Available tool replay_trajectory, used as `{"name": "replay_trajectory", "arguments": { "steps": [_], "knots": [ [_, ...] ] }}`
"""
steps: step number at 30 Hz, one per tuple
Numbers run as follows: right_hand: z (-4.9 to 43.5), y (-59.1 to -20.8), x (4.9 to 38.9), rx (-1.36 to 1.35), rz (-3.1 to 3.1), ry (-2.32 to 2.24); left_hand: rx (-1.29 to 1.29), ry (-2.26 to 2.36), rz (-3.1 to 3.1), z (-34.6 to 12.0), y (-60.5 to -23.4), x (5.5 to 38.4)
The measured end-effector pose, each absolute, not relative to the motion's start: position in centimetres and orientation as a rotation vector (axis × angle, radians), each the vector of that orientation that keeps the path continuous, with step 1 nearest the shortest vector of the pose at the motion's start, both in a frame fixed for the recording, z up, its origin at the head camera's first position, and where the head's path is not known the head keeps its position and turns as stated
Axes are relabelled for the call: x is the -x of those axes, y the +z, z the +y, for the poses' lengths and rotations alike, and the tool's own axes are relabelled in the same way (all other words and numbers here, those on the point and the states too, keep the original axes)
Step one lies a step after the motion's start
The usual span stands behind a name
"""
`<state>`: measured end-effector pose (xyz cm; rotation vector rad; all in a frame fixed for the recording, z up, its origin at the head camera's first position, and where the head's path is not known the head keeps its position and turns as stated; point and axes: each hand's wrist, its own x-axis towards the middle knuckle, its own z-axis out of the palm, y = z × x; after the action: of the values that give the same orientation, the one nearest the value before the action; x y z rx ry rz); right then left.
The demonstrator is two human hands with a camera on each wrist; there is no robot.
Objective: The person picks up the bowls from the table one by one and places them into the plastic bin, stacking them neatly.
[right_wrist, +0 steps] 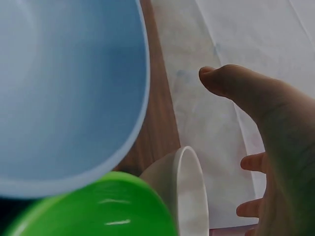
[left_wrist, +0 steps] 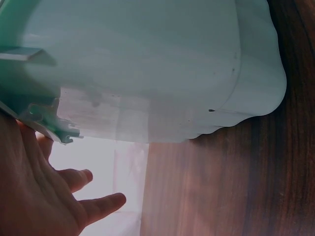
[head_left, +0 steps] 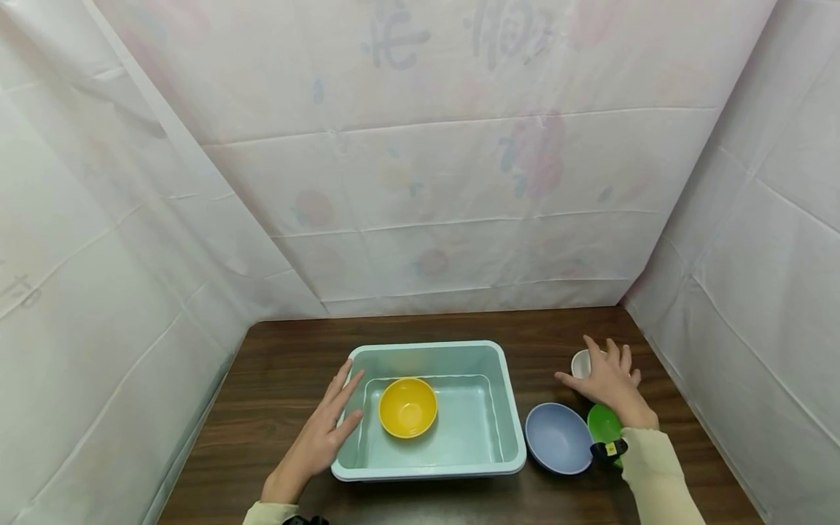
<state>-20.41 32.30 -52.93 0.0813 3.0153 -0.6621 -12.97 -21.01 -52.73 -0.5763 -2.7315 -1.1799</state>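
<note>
My left hand [head_left: 318,434] lies along the left rim of a pale green plastic basin [head_left: 426,472], fingers straight and spread. In the left wrist view this hand [left_wrist: 44,191] is under the rim, beside the basin's outer wall [left_wrist: 157,64]. A yellow bowl [head_left: 407,408] stands inside the basin, left of its middle. Over at the right, my right hand [head_left: 610,383] hovers above a small white bowl [head_left: 580,364], fingers spread and partly hiding it. The right wrist view has the white bowl [right_wrist: 193,196] apart from the thumb and fingers.
Right of the basin sits a blue bowl [head_left: 559,439]. A green bowl [head_left: 602,421] is beside it, partly covered by my right wrist and its strap. The dark wooden table [head_left: 262,408] is enclosed by white printed sheets [head_left: 426,182] at the back and both sides.
</note>
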Motion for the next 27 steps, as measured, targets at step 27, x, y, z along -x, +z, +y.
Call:
{"name": "replay_trajectory", "arguments": {
  "steps": [27],
  "knots": [
    [32.8, -54.4, 20.3, -0.065, 2.952, -0.580, 0.610, -1.220, -2.688, -21.0, -53.0, 13.0]
  ]
}}
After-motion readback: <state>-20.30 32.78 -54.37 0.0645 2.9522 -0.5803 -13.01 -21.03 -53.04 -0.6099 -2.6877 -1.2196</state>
